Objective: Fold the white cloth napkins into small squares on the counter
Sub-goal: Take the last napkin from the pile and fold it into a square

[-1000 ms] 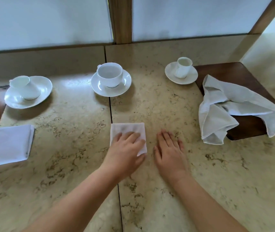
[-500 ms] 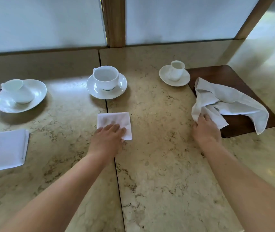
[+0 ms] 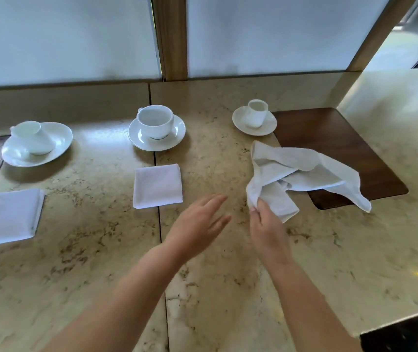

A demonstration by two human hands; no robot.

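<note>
Right grip pinching the crumpled white cloth napkin (image 3: pixel 302 174) on the beige marble desk (image 3: pixel 88 250).

My right hand (image 3: pixel 266 224) pinches the napkin's near corner at 2 o'clock, half over a dark wooden inlay (image 3: pixel 350 148); my left hand (image 3: pixel 200 222) hovers with fingers spread, beside the small folded white square napkin (image 3: pixel 157 185) at 11 o'clock.
</note>
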